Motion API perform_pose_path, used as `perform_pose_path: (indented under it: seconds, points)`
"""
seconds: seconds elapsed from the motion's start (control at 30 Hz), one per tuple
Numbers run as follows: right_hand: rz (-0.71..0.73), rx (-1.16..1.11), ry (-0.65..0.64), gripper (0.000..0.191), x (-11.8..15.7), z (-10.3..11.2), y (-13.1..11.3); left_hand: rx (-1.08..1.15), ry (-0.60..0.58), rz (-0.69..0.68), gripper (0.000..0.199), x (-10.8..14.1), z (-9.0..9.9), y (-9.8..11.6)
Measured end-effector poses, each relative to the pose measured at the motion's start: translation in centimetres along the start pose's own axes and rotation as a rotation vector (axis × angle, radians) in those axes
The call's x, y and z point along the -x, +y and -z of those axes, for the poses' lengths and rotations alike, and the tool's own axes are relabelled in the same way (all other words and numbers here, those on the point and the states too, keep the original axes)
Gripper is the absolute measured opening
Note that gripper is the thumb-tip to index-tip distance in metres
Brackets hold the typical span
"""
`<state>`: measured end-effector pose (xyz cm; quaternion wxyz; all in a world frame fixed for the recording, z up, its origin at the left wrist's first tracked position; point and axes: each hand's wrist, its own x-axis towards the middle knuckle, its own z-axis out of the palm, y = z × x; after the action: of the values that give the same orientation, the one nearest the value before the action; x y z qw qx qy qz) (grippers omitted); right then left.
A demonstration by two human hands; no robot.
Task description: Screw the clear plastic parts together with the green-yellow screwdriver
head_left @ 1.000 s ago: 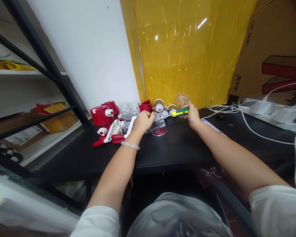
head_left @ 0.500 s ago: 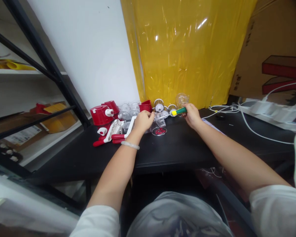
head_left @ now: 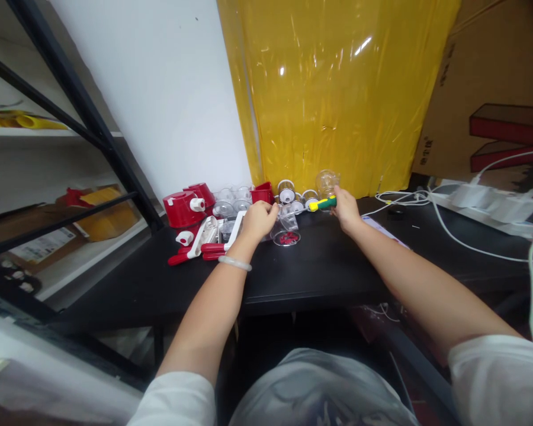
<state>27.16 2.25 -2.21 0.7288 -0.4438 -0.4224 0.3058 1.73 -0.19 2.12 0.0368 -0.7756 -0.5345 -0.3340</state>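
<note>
My right hand (head_left: 347, 208) is closed round the green end of a green and yellow screwdriver (head_left: 323, 203), whose shaft points left. My left hand (head_left: 259, 220) is pinched near the shaft's far end; what its fingertips hold is too small to make out. Just right of my left hand are clear plastic parts (head_left: 289, 221). Below them a round clear dish (head_left: 286, 238) holds small red pieces. White and red handles (head_left: 213, 251) lie left of my left hand. Behind the screwdriver stand metal-rimmed cylinders (head_left: 286, 191).
Red housings (head_left: 182, 209) and clear cups (head_left: 224, 207) stand at the back left of the black table (head_left: 328, 266). A red tray (head_left: 262, 192) is behind my left hand. White cables and a power strip (head_left: 493, 207) lie at the right, by a cardboard box (head_left: 484, 65).
The screwdriver's handle has turned, showing more yellow, and my right hand's fingers have shifted on its end. My left hand has barely moved.
</note>
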Motion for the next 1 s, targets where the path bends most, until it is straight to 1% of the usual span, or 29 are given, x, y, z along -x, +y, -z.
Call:
perform_pose_path:
  seconds: [0.13,0.23,0.3,0.4,0.47,0.57,0.67,0.73,0.83,0.93,1.0]
  points:
    - [-0.038,-0.071,-0.035,0.038,0.27,-0.34,-0.48,0.006,-0.007,-0.004,0.05,0.0,0.06,0.01]
    - [-0.074,-0.146,-0.026,0.024,0.51,-0.65,-0.88,-0.012,0.001,0.0,0.05,0.0,0.04,0.01]
    - [-0.098,-0.2,-0.013,0.019,0.63,-0.73,-0.98,-0.01,0.0,0.004,0.05,-0.02,-0.03,-0.05]
    - [-0.081,-0.27,-0.031,0.019,0.74,-0.61,-0.96,0.007,-0.006,0.001,0.05,-0.07,-0.15,-0.16]
    - [-0.044,-0.263,-0.049,0.022,0.76,-0.48,-0.93,0.01,-0.006,-0.004,0.05,-0.09,-0.17,-0.18]
    - [-0.006,-0.188,-0.047,0.028,0.69,-0.29,-0.86,0.013,-0.001,-0.001,0.049,-0.06,-0.09,-0.06]
    - [0.001,-0.082,-0.007,0.038,0.5,-0.12,-0.58,0.01,-0.006,-0.001,0.05,0.0,0.04,0.09]
    - [0.005,-0.016,0.012,0.041,0.36,-0.04,-0.36,0.003,-0.008,-0.006,0.05,0.04,0.1,0.15]
    - [-0.007,-0.015,-0.009,0.035,0.28,-0.1,-0.3,-0.005,-0.006,-0.014,0.05,0.06,0.16,0.17]
    - [-0.046,-0.107,-0.039,0.022,0.43,-0.36,-0.64,-0.01,-0.005,-0.009,0.049,0.06,0.17,0.14]
    - [-0.062,-0.179,-0.05,0.019,0.6,-0.53,-0.89,-0.007,-0.006,-0.002,0.049,0.04,0.14,0.1]
